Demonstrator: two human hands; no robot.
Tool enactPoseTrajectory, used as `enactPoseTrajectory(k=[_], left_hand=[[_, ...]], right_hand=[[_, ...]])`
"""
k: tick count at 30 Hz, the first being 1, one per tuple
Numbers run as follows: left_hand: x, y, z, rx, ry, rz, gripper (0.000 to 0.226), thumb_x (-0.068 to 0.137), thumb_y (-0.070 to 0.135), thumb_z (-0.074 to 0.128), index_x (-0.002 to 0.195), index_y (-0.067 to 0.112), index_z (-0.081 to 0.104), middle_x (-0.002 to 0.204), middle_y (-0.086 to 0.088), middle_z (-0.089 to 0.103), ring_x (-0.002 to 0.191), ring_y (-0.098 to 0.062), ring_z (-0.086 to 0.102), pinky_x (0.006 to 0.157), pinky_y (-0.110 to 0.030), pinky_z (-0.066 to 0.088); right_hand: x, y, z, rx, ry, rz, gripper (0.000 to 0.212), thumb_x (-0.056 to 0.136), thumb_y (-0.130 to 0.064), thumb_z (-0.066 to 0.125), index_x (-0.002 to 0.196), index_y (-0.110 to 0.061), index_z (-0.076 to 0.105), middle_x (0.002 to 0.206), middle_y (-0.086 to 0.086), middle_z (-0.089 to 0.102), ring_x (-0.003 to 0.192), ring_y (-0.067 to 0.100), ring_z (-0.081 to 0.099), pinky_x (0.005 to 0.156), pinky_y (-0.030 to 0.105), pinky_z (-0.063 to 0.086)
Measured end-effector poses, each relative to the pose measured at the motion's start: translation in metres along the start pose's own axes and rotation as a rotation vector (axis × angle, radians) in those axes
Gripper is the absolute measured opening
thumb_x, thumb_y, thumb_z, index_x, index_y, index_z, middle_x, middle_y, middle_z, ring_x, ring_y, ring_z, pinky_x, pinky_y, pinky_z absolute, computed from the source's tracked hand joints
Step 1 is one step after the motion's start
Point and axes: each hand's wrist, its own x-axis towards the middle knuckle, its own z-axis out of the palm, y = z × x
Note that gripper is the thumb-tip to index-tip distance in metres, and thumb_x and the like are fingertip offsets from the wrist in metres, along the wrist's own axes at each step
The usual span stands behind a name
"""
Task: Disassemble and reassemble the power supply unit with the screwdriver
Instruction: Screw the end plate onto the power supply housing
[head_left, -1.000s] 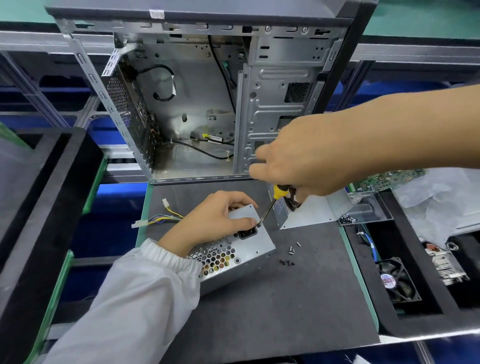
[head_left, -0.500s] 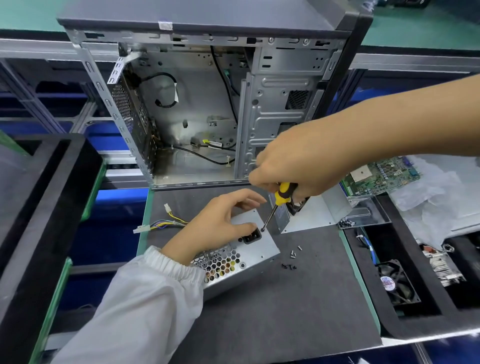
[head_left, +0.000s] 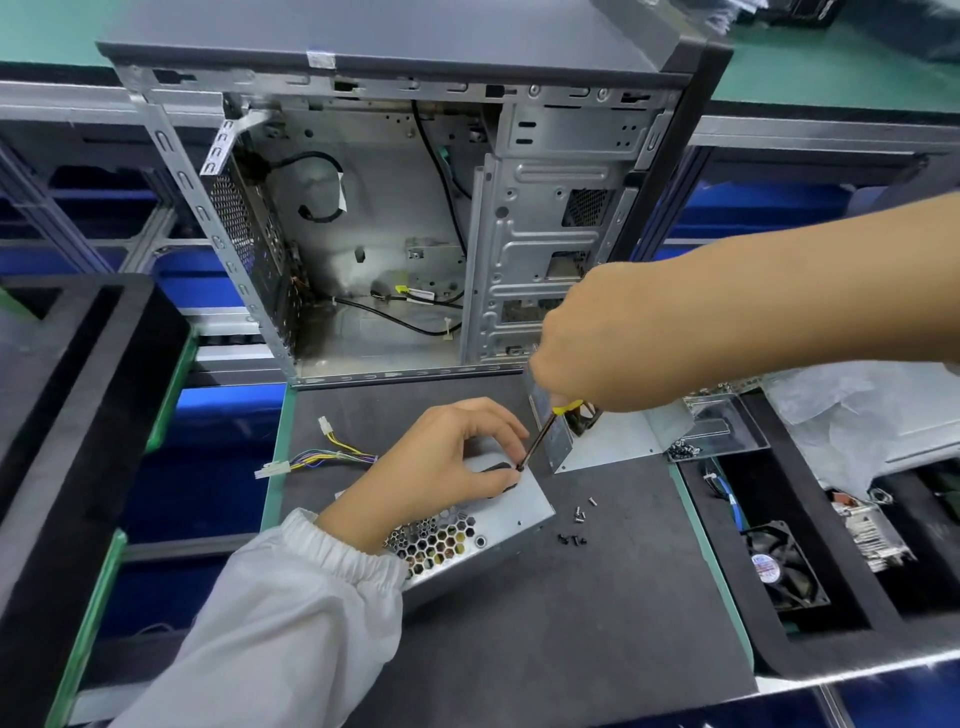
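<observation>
On mat: right hand (head_left: 587, 343) fingers grip screwdriver (head_left: 540, 435), tip down-left | left hand (head_left: 447, 462) fingers grip power supply unit (head_left: 498, 519)

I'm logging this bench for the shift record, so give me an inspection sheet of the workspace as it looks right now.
Surface: dark mat, green-edged.
Job's things: power supply unit lying on the mat; screwdriver tip at its top face.
Clutter: loose screws beside the unit; bent metal cover behind.
Grippers: left hand rests on the unit, fingers curled by the tip; right hand grips the screwdriver.
Cables: coloured wire bundle left of the unit.
Surroundings: open computer case; fan in a black tray.
</observation>
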Motion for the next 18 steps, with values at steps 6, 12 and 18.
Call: enactPoseTrajectory(k=[6, 12, 18], left_hand=[[0.001, 0.000, -0.003, -0.003, -0.029, -0.001, 0.013, 0.077, 0.007, 0.079, 0.083, 0.018, 0.073, 0.104, 0.016, 0.064, 0.101, -0.003, 0.061, 0.095, -0.022, 0.044], [0.001, -0.001, -0.003, -0.001, -0.040, 0.007, 0.015, 0.078, 0.008, 0.078, 0.085, 0.020, 0.073, 0.106, 0.016, 0.064, 0.104, -0.005, 0.060, 0.096, -0.025, 0.044], [0.000, 0.000, -0.004, 0.019, -0.036, -0.001, 0.014, 0.079, 0.008, 0.078, 0.086, 0.018, 0.073, 0.098, 0.022, 0.061, 0.098, 0.005, 0.058, 0.087, -0.011, 0.038]], right_hand=[[-0.005, -0.011, -0.007, -0.231, 0.203, -0.037, 0.014, 0.077, -0.002, 0.047, 0.083, -0.014, 0.051, 0.071, 0.001, 0.049, 0.045, 0.016, 0.027, 0.043, 0.024, 0.016], [-0.006, -0.014, 0.004, -0.238, 0.139, -0.011, 0.017, 0.088, -0.018, 0.055, 0.074, -0.017, 0.047, 0.060, -0.001, 0.039, 0.049, 0.019, 0.041, 0.041, 0.023, 0.021], [-0.006, -0.019, -0.001, -0.213, 0.210, -0.004, 0.022, 0.083, -0.002, 0.047, 0.068, -0.015, 0.038, 0.059, 0.001, 0.030, 0.058, 0.020, 0.045, 0.044, 0.024, 0.018]])
